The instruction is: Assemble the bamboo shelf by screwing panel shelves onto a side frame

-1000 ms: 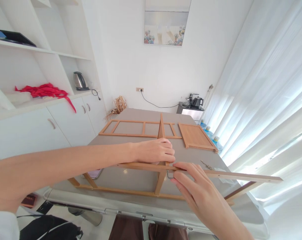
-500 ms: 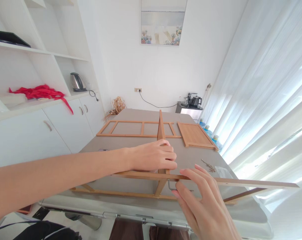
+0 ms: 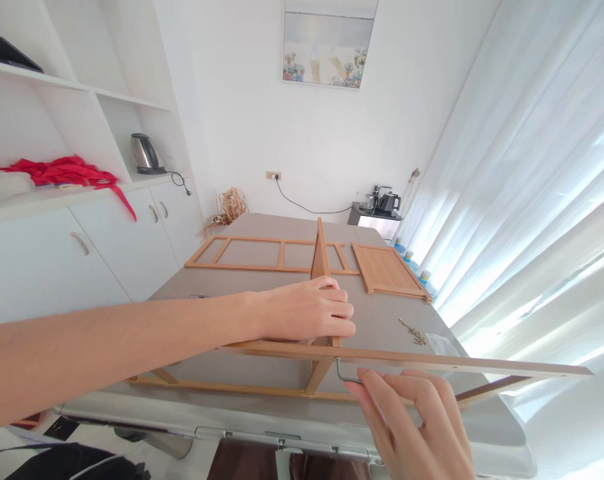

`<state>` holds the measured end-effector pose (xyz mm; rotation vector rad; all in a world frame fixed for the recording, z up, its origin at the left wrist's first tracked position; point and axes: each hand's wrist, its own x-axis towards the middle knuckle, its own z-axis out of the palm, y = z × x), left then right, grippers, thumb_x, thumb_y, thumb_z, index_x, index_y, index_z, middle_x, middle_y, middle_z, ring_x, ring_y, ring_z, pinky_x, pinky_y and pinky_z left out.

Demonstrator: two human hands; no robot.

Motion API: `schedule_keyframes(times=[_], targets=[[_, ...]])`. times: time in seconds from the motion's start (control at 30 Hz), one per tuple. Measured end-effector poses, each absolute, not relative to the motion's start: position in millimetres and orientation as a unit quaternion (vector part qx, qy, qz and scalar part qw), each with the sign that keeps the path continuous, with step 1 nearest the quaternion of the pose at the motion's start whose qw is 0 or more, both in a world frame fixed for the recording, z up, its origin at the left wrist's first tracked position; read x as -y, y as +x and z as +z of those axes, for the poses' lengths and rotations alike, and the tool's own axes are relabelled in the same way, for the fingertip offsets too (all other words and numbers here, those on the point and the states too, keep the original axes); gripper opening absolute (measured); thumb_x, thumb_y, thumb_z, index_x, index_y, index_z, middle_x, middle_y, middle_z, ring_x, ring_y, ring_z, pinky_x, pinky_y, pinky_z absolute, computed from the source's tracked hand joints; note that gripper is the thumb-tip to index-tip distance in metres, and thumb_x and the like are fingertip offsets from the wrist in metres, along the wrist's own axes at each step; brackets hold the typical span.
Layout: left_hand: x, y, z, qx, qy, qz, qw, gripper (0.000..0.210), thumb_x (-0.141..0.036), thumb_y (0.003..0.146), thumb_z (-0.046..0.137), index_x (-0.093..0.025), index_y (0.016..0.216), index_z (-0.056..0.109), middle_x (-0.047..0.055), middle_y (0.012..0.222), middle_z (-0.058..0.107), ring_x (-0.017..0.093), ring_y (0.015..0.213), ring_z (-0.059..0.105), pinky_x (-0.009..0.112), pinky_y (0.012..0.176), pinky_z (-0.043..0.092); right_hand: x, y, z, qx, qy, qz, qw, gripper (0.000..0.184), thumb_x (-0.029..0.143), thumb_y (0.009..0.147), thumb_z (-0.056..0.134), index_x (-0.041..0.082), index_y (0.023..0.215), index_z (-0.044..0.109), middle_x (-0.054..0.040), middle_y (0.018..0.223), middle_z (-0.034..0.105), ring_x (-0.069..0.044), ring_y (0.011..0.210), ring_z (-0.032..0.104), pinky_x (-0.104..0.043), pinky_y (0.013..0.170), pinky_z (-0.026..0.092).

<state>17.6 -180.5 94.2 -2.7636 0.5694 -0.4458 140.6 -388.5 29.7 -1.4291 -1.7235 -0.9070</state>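
My left hand [image 3: 302,310] is closed around an upright wooden panel [image 3: 320,250], just above where it meets the long rail of a wooden frame [image 3: 412,359]. With thumb and forefinger, my right hand [image 3: 412,413] pinches the long arm of a bent metal hex key [image 3: 341,375]. The key's short end points up at the near side of the rail, close to the joint with the panel. Whether its tip is seated in a screw is too small to tell. The frame stands on its edge along the near side of the table.
On the grey table [image 3: 262,293] lie a flat wooden frame [image 3: 247,269], a solid wooden panel [image 3: 389,267], several screws [image 3: 416,333] and a clear plastic bag [image 3: 442,345]. Shelves with a kettle [image 3: 146,155] are at left, curtains [image 3: 522,167] at right. Brown chairs [image 3: 242,460] stand at the near edge.
My right hand's fingers have come together on the hex key's long arm; they were spread beside it before. My left hand keeps its grip on the panel. The view has shifted slightly.
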Motion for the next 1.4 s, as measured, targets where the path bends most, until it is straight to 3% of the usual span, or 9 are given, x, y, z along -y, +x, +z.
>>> schedule_keyframes(times=[0.23, 0.43, 0.57, 0.7, 0.93, 1.17, 1.4], targets=[[177, 19, 92, -0.194, -0.960, -0.147, 0.139, 0.032, 0.006, 0.087, 0.038, -0.020, 0.087, 0.055, 0.002, 0.086, 0.063, 0.018, 0.084, 0.053, 0.034, 0.099, 0.039, 382, 141, 19, 0.647, -0.553, -0.357, 0.385, 0.021, 0.006, 0.085, 0.075, 0.013, 0.104, 0.069, -0.0053, 0.078, 0.058, -0.017, 0.077, 0.052, -0.030, 0.068, 0.045], [174, 22, 94, -0.190, -0.964, -0.141, 0.120, 0.029, 0.004, 0.088, 0.040, -0.021, 0.086, 0.054, 0.001, 0.084, 0.063, 0.018, 0.085, 0.053, 0.032, 0.100, 0.040, 383, 152, 38, 0.725, -0.540, -0.280, 0.323, 0.016, 0.013, 0.094, 0.067, 0.012, 0.109, 0.066, -0.0081, 0.087, 0.061, -0.019, 0.085, 0.056, -0.032, 0.072, 0.046], [169, 24, 93, -0.194, -0.964, -0.149, 0.103, 0.028, 0.005, 0.086, 0.043, -0.021, 0.085, 0.054, 0.001, 0.082, 0.062, 0.017, 0.083, 0.054, 0.031, 0.099, 0.040, 375, 151, 49, 0.747, -0.515, -0.263, 0.327, 0.010, 0.012, 0.096, 0.062, 0.012, 0.105, 0.065, -0.0069, 0.088, 0.064, -0.018, 0.081, 0.055, -0.033, 0.072, 0.041], [166, 25, 91, -0.197, -0.964, -0.151, 0.098, 0.026, 0.003, 0.086, 0.046, -0.021, 0.085, 0.053, 0.000, 0.080, 0.061, 0.017, 0.082, 0.055, 0.031, 0.100, 0.040, 365, 145, 49, 0.762, -0.509, -0.262, 0.302, 0.005, 0.010, 0.097, 0.060, 0.012, 0.098, 0.064, -0.0022, 0.074, 0.058, -0.015, 0.070, 0.046, -0.033, 0.065, 0.033], [166, 25, 92, -0.203, -0.963, -0.149, 0.096, 0.026, 0.003, 0.087, 0.044, -0.021, 0.083, 0.052, 0.000, 0.080, 0.061, 0.017, 0.080, 0.054, 0.032, 0.101, 0.040, 363, 137, 50, 0.759, -0.508, -0.291, 0.283, 0.017, 0.006, 0.101, 0.044, 0.010, 0.097, 0.060, -0.0021, 0.068, 0.053, -0.015, 0.064, 0.039, -0.032, 0.060, 0.028], [165, 26, 90, -0.200, -0.966, -0.138, 0.087, 0.029, 0.004, 0.088, 0.041, -0.021, 0.085, 0.053, 0.001, 0.085, 0.061, 0.018, 0.083, 0.053, 0.032, 0.102, 0.038, 362, 132, 37, 0.733, -0.530, -0.281, 0.320, 0.012, 0.004, 0.098, 0.051, 0.012, 0.095, 0.059, -0.0022, 0.070, 0.053, -0.015, 0.063, 0.038, -0.032, 0.061, 0.030], [168, 27, 94, -0.171, -0.980, -0.086, 0.059, 0.030, 0.004, 0.089, 0.037, -0.021, 0.085, 0.054, 0.004, 0.087, 0.062, 0.019, 0.087, 0.051, 0.034, 0.103, 0.035, 369, 145, 59, 0.785, -0.512, -0.255, 0.239, 0.018, 0.006, 0.100, 0.044, 0.009, 0.101, 0.062, -0.0039, 0.075, 0.058, -0.016, 0.068, 0.045, -0.031, 0.063, 0.036]])
